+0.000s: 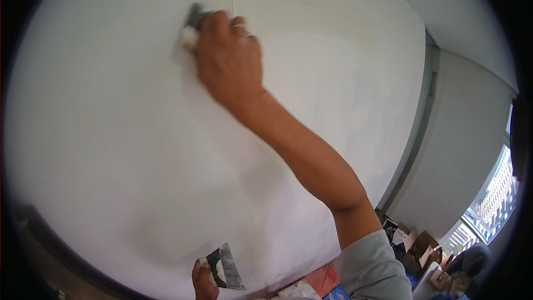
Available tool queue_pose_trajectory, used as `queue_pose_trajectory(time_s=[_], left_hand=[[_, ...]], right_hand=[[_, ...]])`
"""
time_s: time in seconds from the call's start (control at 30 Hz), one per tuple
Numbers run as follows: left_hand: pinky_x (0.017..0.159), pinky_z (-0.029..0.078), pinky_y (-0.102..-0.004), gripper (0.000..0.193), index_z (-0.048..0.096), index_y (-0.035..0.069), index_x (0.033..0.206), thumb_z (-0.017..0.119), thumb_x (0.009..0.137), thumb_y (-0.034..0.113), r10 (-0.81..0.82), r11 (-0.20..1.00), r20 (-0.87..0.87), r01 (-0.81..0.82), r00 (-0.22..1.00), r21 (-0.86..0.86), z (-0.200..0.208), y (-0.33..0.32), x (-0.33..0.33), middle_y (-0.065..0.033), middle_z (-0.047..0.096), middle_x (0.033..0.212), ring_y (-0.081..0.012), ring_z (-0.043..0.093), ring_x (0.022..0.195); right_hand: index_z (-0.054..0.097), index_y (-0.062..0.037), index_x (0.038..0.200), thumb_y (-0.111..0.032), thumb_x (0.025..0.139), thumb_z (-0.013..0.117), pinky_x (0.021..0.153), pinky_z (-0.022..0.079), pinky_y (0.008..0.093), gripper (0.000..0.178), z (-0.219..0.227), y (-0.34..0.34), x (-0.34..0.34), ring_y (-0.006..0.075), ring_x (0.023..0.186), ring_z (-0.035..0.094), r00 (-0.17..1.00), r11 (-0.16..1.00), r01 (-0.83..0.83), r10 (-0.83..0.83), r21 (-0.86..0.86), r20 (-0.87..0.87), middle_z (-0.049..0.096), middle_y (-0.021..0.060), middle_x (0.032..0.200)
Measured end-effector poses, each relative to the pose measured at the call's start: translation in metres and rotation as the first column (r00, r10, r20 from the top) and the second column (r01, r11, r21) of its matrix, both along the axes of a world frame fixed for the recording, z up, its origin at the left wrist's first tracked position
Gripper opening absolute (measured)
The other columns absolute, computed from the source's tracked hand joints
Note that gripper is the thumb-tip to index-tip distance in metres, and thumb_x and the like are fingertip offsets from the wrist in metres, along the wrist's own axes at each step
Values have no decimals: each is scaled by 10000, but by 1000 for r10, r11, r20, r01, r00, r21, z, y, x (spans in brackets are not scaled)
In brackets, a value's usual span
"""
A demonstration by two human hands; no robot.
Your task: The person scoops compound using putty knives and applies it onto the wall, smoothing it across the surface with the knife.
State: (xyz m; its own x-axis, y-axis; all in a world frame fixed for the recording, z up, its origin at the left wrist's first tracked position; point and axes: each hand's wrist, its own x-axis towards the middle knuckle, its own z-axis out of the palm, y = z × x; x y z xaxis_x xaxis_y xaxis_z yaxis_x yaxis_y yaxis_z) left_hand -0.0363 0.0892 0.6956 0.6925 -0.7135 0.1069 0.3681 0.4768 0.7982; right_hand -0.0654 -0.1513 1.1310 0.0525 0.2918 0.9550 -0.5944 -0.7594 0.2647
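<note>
A broad pale wall (127, 133) fills most of the view. High on it, my right hand (230, 61) is closed around a putty knife (195, 18), blurred by motion, with its dark blade at the wall and a whitish lump beside it. Much of this tool is hidden by the fingers. At the bottom edge, my left hand (204, 284) grips a wide putty knife (229, 269); white filler clings to its dark and grey blade. A thin vertical line and a faint scratch mark the wall right of my right hand.
Boxes and loose items (422, 247) are piled at the lower right, near a bright window (491, 194). Red and blue sheeting (322, 280) lies low by my right sleeve. A dark edge (66, 258) borders the wall at lower left.
</note>
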Motion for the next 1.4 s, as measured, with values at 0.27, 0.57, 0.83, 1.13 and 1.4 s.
queue_pose_trajectory(time_s=[0.27,0.57,0.83,1.13,1.4], left_hand=[[822,527,-301,217,589,11,1127,437,1037,137,-23,999,-60,25,998,37,19,-2,4,-49,650,1020,-151,647,923],[833,512,-282,236,608,45,1152,474,1051,211,-208,975,-105,215,972,57,24,-67,7,-46,653,1049,-149,640,909],[920,504,-261,276,558,-1,1252,441,1072,173,-260,950,-19,259,965,177,27,-81,6,-48,644,1124,-105,612,1022],[787,445,-319,208,564,22,1056,450,1058,195,-453,862,582,166,675,479,24,-121,-7,-37,620,912,-121,521,849],[773,477,-440,241,542,-13,1023,437,1020,204,-726,681,646,113,237,723,-18,-224,-41,-208,634,927,-354,613,821]], right_hand=[[682,-76,1199,-56,789,643,675,499,348,412,-160,64,-69,259,888,574,767,874,-461,479,152,-427,587,117,1063],[729,-209,1180,-101,747,734,924,558,399,446,-374,76,-127,294,1077,596,464,606,-509,791,611,-399,612,111,1269],[742,-173,1141,-122,682,801,905,530,397,465,-414,15,-194,298,1085,598,677,738,-159,566,656,-472,647,115,1232],[680,-183,1250,34,753,603,979,475,436,548,-391,33,-209,305,1102,591,747,590,204,422,781,-514,655,59,1208],[654,-102,1227,97,791,554,953,476,423,490,-512,39,-221,362,1092,577,906,118,-103,421,988,44,667,95,1250]])
